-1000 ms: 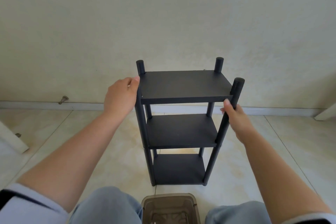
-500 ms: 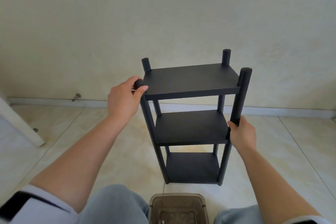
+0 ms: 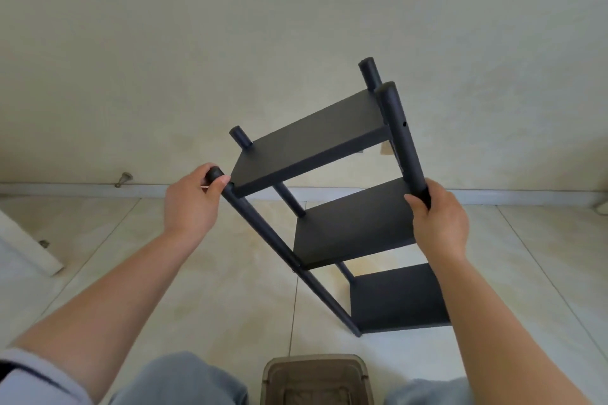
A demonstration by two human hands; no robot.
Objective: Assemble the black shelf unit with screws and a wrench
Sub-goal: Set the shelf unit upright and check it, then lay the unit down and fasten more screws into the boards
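Leaning hard to one side, the black shelf unit (image 3: pixel 332 148) sits between both hands, top end swung toward the left hand (image 3: pixel 192 204), foot end down on the tiled floor (image 3: pixel 210 289) below and inboard of the right hand (image 3: pixel 439 222).

Left hand: fingers + thumb curled round the capped top of the near-left post (image 3: pixel 273 240), clamped on it right where the top board meets the post. That post runs from the fist diagonally down toward the right forearm, ending on the tile.

Right hand: wrapped round the near-right post (image 3: pixel 399 141) approx level w/ the middle board (image 3: pixel 355 227), thumb side up, fingers closed on the tube. Post sticks up past the knuckles; small hole shows in its side above the grip.

3 boards visible: top one just beside the left thumb, middle one touching the right hand's inner edge, bottom board (image 3: pixel 398 299) under the right wrist/forearm. Two rear posts poke up beyond the top board.

Other bits: brownish plastic bin (image 3: pixel 314 378) at the bottom edge between the knees, nearer the body than either hand, contents too dim to ID. Small metal doorstop (image 3: pixel 123 178) at the baseboard, out past the left hand. White panel edge (image 3: pixel 29 250) lies outboard of the left forearm. Cream wall (image 3: pixel 197 43) behind everything.
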